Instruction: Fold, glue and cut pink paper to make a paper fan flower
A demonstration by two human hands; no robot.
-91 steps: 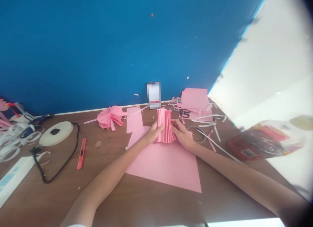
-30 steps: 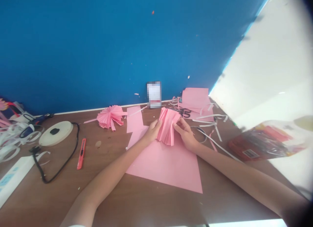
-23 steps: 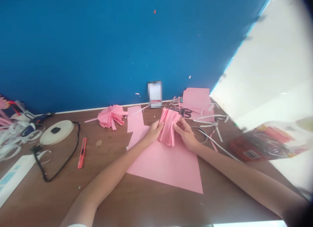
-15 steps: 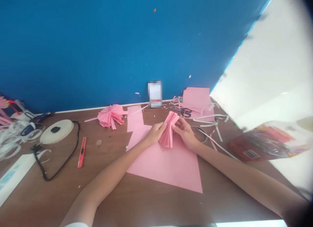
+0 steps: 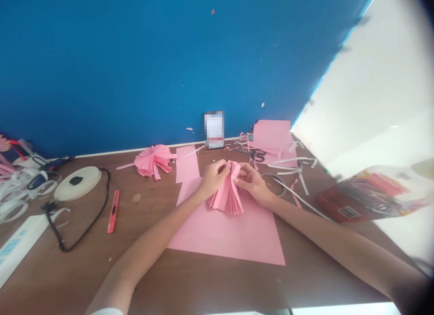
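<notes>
Above the flat pink paper sheet on the brown counter, we pinch the pink accordion-pleated paper fan at its gathered top, the fingers of our left hand and right hand pressed onto it. It looks light, springy and easily creased.

A craft corner: paper scraps, utility knife, pleated fan.

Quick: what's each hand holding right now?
Left hand: closed, pinching the top of the pleated pink paper.
Right hand: closed, pinching the same paper's top from the other side.
</notes>
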